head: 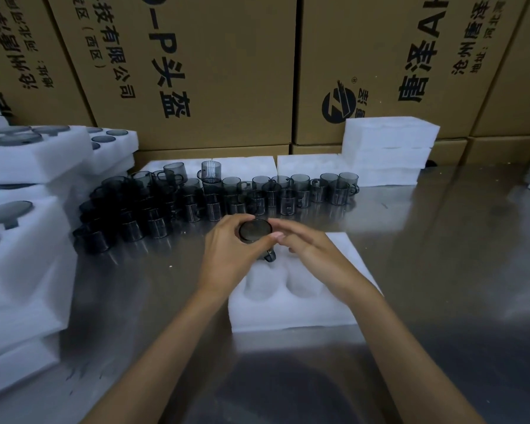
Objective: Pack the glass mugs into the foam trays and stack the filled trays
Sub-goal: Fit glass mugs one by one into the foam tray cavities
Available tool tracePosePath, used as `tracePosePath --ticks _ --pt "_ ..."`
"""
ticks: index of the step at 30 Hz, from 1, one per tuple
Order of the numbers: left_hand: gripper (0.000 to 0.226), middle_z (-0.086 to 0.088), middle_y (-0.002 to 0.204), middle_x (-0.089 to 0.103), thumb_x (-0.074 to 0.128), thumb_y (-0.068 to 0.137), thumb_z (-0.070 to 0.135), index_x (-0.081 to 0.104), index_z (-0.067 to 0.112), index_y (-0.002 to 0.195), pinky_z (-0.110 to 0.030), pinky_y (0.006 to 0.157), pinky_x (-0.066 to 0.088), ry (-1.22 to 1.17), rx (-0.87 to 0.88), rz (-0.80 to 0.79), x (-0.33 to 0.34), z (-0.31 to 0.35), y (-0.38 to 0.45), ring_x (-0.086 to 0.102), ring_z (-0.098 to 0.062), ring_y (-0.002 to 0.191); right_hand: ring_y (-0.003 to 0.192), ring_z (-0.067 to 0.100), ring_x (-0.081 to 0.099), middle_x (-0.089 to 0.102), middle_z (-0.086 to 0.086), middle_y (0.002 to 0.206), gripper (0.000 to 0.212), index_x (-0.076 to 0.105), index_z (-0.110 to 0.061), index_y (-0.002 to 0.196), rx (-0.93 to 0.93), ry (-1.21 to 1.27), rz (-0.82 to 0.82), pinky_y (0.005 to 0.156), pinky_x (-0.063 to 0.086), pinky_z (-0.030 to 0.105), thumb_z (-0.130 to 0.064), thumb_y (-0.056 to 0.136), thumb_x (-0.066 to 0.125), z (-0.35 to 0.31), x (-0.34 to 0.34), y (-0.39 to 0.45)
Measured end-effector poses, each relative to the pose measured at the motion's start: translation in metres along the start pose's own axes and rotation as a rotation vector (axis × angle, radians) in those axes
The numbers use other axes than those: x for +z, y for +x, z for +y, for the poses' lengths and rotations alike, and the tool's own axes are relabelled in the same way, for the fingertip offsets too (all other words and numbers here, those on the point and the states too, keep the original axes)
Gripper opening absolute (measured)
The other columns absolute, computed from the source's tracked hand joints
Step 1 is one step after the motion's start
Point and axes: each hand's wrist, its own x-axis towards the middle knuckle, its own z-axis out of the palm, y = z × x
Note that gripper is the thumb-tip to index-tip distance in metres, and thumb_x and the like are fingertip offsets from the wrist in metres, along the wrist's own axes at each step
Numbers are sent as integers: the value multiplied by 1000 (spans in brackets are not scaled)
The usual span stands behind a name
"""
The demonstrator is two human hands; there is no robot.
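A white foam tray (pixel 291 313) lies on the steel table in front of me, its two near pockets empty. My left hand (pixel 230 255) grips a smoky grey glass mug (pixel 255 230) over the tray's far left pocket, the mug's handle pointing toward me. My right hand (pixel 306 249) reaches in from the right, its fingertips touching the mug's rim. Several more grey mugs (pixel 214 200) stand crowded on the table behind the tray.
Filled foam trays (pixel 28 270) are stacked at the left, with more (pixel 110 148) behind them. Empty foam trays (pixel 389 148) are piled at the back right, others lie flat at the back. Cardboard boxes (pixel 196 71) wall the far side. Bare steel table (pixel 456 255) lies to the right.
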Motion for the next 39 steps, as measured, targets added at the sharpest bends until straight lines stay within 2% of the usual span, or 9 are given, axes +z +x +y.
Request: tracePosePath --ticks 7,11,14,19,23,26,28,34,39 --pt "62 14 109 63 76 69 61 69 23 119 -1 79 38 56 12 -51 1 -9 -1 54 9 93 118 4 59 67 -8 124 41 61 -24 132 -61 -140 17 105 45 26 -6 97 52 7 1 -1" --pt "44 22 116 63 62 85 55 70 31 122 -37 111 37 -12 -29 -45 -5 -25 -4 49 -1 121 117 7 58 64 -11 125 55 59 -29 135 -82 -260 18 95 41 12 2 92 44 12 4 0" --pt "36 20 131 54 67 88 42 67 35 124 -34 117 29 -133 -111 -112 -6 -37 -6 37 3 135 111 7 56 55 -12 122 58 55 -34 140 -90 -418 34 89 37 2 -3 92 46 15 7 0" --pt "38 13 147 47 71 88 29 65 28 125 -29 118 18 -193 -148 -211 -1 -39 -5 22 -3 146 141 16 28 48 -7 150 49 53 -26 142 -197 -906 87 114 24 35 -18 95 42 16 15 -2" --pt "37 5 154 40 74 86 26 67 30 123 -30 116 25 -209 -193 -274 -4 -42 0 28 -5 144 146 16 22 42 -7 155 47 53 -30 141 -162 -996 76 116 19 41 -24 98 38 15 16 -2" --pt "34 5 147 49 75 86 25 68 35 117 -11 100 36 -248 -198 -279 -3 -43 0 42 1 132 143 16 27 42 -9 154 46 53 -31 141 -128 -915 43 114 20 39 -24 98 40 12 12 -1" --pt "33 12 134 60 74 87 26 65 38 115 -2 83 42 -249 -185 -282 -4 -44 1 53 1 121 133 18 37 48 -7 144 43 58 -29 137 -112 -890 -1 107 26 37 -26 96 44 7 10 2" --pt "41 8 123 65 70 90 23 60 23 130 -13 88 49 -290 -230 -367 -16 -44 22 60 -3 114 117 20 52 65 -12 104 23 76 -28 100 -48 -745 -15 104 35 39 -28 94 53 -11 -2 38" --pt "28 -8 123 63 56 99 16 59 17 127 -29 92 51 -49 -234 -116 -27 -49 104 62 -19 99 72 11 56 57 -14 57 31 60 -16 67 95 -555 -24 96 30 32 -22 94 47 9 -2 53"
